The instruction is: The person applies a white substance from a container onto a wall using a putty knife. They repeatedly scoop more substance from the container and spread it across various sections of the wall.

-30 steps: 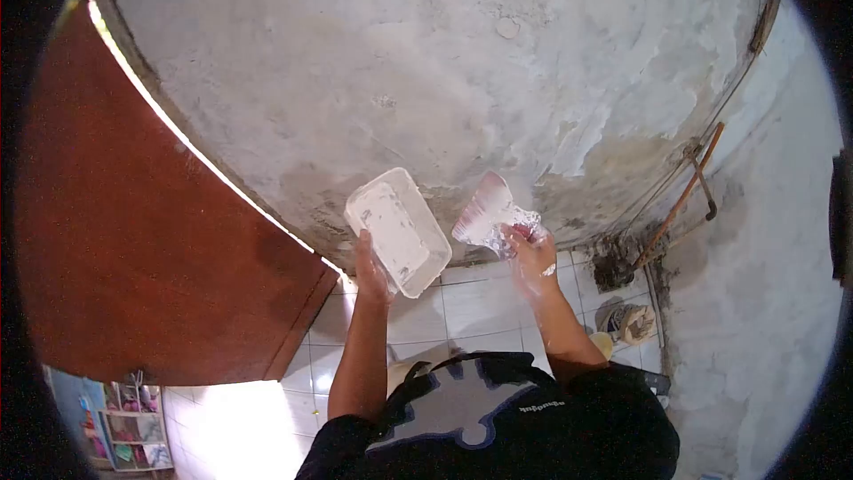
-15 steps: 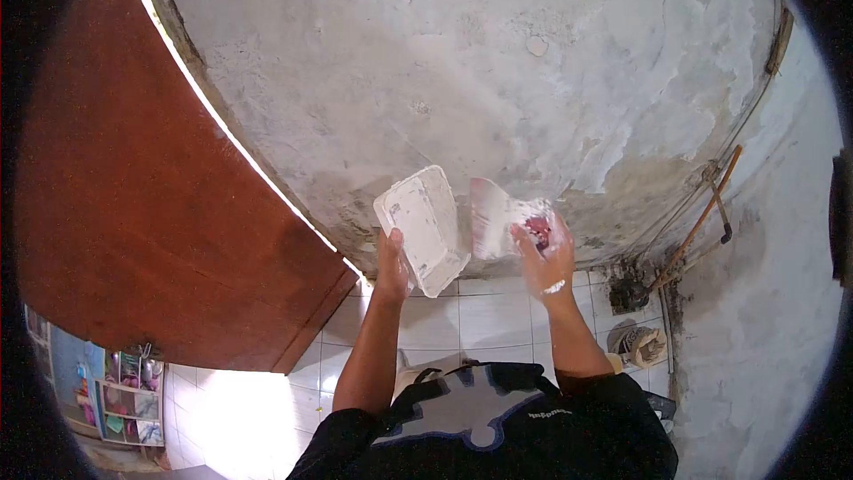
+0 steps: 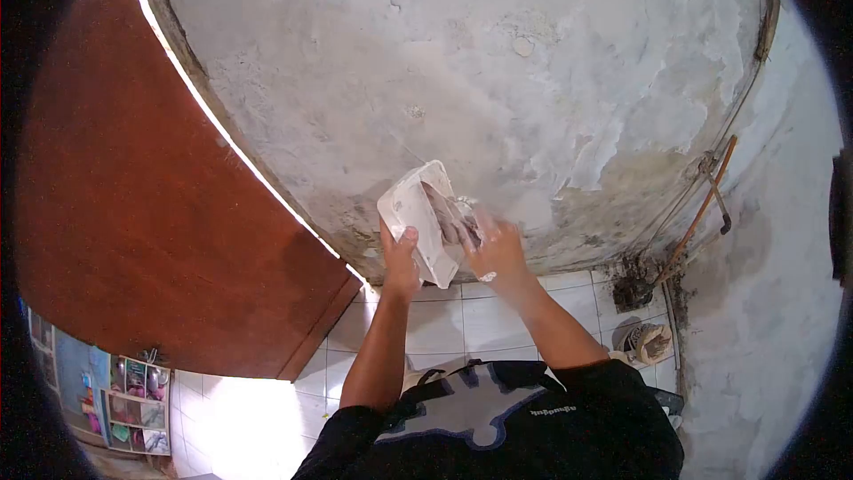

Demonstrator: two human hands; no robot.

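My left hand (image 3: 402, 260) grips the near left side of a white rectangular tub (image 3: 406, 206) that is smeared with pale paste. The tub is tilted, with its opening turned toward my right hand. My right hand (image 3: 499, 253) is closed round a wide putty knife (image 3: 450, 220) coated in white paste. The knife's blade reaches into the tub's opening, against or close to its inner side; exact contact is hard to make out. White paste is stuck on my right wrist, and motion blurs the fingers.
A patchy grey plastered wall (image 3: 418, 62) stands in front. To the left is a reddish-brown door panel (image 3: 178, 187). An orange-brown rod (image 3: 702, 200) leans in the right corner, near an opened sack (image 3: 653, 343) on the tiled floor (image 3: 498, 313). A shelf (image 3: 138, 404) stands lower left.
My right hand has moved left, bringing the putty knife from beside the tub into its opening. The tub has turned a little in my left hand.
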